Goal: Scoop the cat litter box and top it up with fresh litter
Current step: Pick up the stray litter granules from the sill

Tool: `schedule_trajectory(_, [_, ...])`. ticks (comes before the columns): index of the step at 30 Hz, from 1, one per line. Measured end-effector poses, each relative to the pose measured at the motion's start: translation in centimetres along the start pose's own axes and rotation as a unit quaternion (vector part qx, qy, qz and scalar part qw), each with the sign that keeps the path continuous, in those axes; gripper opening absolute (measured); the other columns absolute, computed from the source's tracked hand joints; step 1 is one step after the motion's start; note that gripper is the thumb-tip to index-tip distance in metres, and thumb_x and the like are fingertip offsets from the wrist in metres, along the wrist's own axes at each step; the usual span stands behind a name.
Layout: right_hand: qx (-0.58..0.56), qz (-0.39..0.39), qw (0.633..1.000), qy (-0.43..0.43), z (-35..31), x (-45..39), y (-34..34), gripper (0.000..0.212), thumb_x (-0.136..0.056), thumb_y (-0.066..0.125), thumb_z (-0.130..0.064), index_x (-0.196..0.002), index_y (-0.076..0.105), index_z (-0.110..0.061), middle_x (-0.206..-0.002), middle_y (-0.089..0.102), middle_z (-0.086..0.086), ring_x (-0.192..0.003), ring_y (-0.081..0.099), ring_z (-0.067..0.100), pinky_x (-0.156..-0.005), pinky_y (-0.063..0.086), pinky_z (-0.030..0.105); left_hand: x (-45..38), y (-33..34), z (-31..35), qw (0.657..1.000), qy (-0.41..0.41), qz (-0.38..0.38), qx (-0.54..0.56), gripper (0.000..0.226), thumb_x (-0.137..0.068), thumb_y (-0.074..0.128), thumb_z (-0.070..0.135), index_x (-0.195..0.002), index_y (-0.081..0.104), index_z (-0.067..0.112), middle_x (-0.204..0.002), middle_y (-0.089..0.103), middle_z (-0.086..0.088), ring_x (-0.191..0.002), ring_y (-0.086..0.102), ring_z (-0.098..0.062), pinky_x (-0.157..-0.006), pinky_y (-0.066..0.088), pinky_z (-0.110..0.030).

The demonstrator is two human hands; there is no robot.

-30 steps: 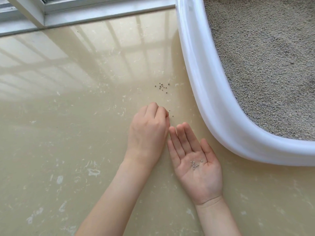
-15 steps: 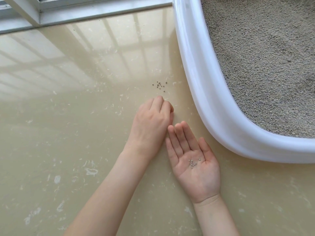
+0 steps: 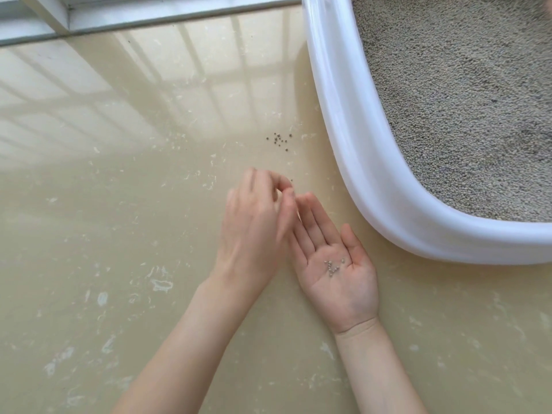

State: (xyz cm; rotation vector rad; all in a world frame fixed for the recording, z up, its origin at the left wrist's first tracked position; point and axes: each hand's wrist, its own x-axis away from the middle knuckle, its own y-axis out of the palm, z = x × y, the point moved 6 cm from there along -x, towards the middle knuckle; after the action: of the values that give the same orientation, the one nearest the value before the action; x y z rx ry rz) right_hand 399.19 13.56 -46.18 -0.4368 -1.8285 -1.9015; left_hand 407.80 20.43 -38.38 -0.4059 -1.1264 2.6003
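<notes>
The white litter box [image 3: 355, 150] fills the upper right, and grey litter [image 3: 466, 103] lies fairly level inside it. Several spilled litter granules [image 3: 279, 140] lie on the beige floor just left of the rim, with one more [image 3: 291, 180] beside my left fingertips. My right hand [image 3: 343, 282] rests palm up on the floor, fingers flat, with several litter granules [image 3: 332, 266] in its palm. My left hand [image 3: 254, 225] hovers, blurred, right beside it with thumb and fingertips pinched together. I cannot see whether anything is between them.
The glossy beige floor tile [image 3: 119, 204] carries pale scuffs and reflects a window. A white window frame and sill [image 3: 89, 16] run along the top left edge. The box's rounded corner curves close to my right hand.
My left hand has lifted off the floor from a knuckles-down fist and now pinches its fingertips above my right fingers. The right hand stays palm up with the granules.
</notes>
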Motion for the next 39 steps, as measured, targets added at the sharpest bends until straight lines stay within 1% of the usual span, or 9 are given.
schedule_trajectory(4, [0.007,0.007,1.0,0.01,0.2,0.5,0.1,0.055,-0.102,0.024,-0.028,-0.151,0.02,-0.003,-0.153,0.03,0.018,-0.146,0.015,0.025,-0.121,0.004,0.035,3.9,2.5,4.2,0.989,0.12,-0.06,-0.07,0.02,-0.087,0.046,0.02,-0.074,0.057,0.01,-0.073,0.052,-0.006,-0.068,0.053,-0.027,-0.064,0.03,-0.035])
schedule_trajectory(6, [0.009,0.012,1.0,0.006,0.2,0.5,-0.1,0.055,-0.102,0.021,-0.029,-0.15,0.021,-0.003,-0.152,0.032,0.018,-0.146,0.015,0.026,-0.121,0.002,0.033,4.6,3.1,4.1,0.981,0.136,-0.069,-0.122,0.022,-0.089,0.049,0.022,-0.071,0.058,0.012,-0.071,0.051,-0.005,-0.067,0.052,-0.026,-0.063,0.028,-0.034])
schedule_trajectory(13, [0.043,0.014,0.999,-0.023,-0.1,0.4,-0.4,0.051,-0.102,0.024,-0.024,-0.146,0.031,0.002,-0.149,0.038,0.02,-0.145,0.021,0.027,-0.121,0.002,0.031,4.9,1.8,3.7,0.986,0.137,-0.066,-0.074,0.012,-0.084,0.059,0.021,-0.076,0.063,0.014,-0.073,0.053,-0.001,-0.068,0.051,-0.024,-0.061,0.028,-0.031])
schedule_trajectory(15, [0.046,0.007,0.999,-0.023,-0.2,0.3,-0.2,0.051,-0.102,0.025,-0.023,-0.146,0.031,0.001,-0.149,0.037,0.02,-0.144,0.024,0.028,-0.121,0.008,0.034,4.7,1.2,3.5,0.989,0.13,-0.05,-0.04,0.008,-0.083,0.063,0.019,-0.077,0.064,0.013,-0.075,0.053,-0.001,-0.07,0.051,-0.023,-0.062,0.034,-0.033])
schedule_trajectory(18, [0.031,-0.006,0.999,-0.013,-0.1,0.1,0.1,0.048,-0.102,0.03,-0.019,-0.145,0.033,0.004,-0.147,0.039,0.024,-0.14,0.032,0.035,-0.119,0.02,0.041,3.2,-0.3,1.7,0.997,0.073,-0.001,0.037,0.006,-0.087,0.062,0.015,-0.086,0.066,0.011,-0.081,0.052,0.003,-0.077,0.051,-0.016,-0.071,0.04,-0.027])
schedule_trajectory(21, [0.019,-0.003,1.0,-0.02,-0.3,-0.1,0.0,0.048,-0.102,0.031,-0.018,-0.143,0.036,0.006,-0.147,0.039,0.024,-0.143,0.026,0.033,-0.121,0.013,0.042,0.6,-1.2,-1.8,0.998,-0.02,0.055,0.033,0.008,-0.087,0.062,0.017,-0.092,0.067,0.013,-0.081,0.054,0.003,-0.077,0.053,-0.015,-0.069,0.04,-0.024])
schedule_trajectory(24, [0.017,-0.007,0.999,-0.03,-0.4,-0.1,-0.1,0.049,-0.102,0.028,-0.022,-0.143,0.035,0.006,-0.148,0.037,0.023,-0.145,0.022,0.03,-0.121,0.009,0.041,-1.2,-0.5,-4.1,0.996,-0.064,0.058,0.017,0.008,-0.083,0.063,0.017,-0.088,0.069,0.016,-0.077,0.056,0.004,-0.079,0.052,-0.013,-0.068,0.039,-0.025])
schedule_trajectory(29, [0.019,-0.017,0.999,-0.035,-0.5,-0.2,0.0,0.051,-0.103,0.027,-0.024,-0.143,0.035,0.007,-0.148,0.037,0.024,-0.144,0.024,0.033,-0.121,0.007,0.04,-2.7,1.8,-3.5,0.999,-0.026,0.007,-0.036,0.003,-0.079,0.068,0.021,-0.079,0.07,0.019,-0.069,0.042,0.012,-0.074,0.047,-0.019,-0.067,0.038,-0.03])
schedule_trajectory(39, [0.029,-0.024,0.998,-0.041,-0.5,-0.4,-0.3,0.056,-0.103,0.021,-0.031,-0.143,0.035,0.006,-0.149,0.037,0.023,-0.145,0.023,0.032,-0.121,0.009,0.041,-3.5,2.7,-2.2,0.986,0.093,0.007,-0.141,0.013,-0.08,0.057,0.017,-0.068,0.061,0.012,-0.066,0.055,-0.005,-0.064,0.052,-0.027,-0.057,0.042,-0.035])
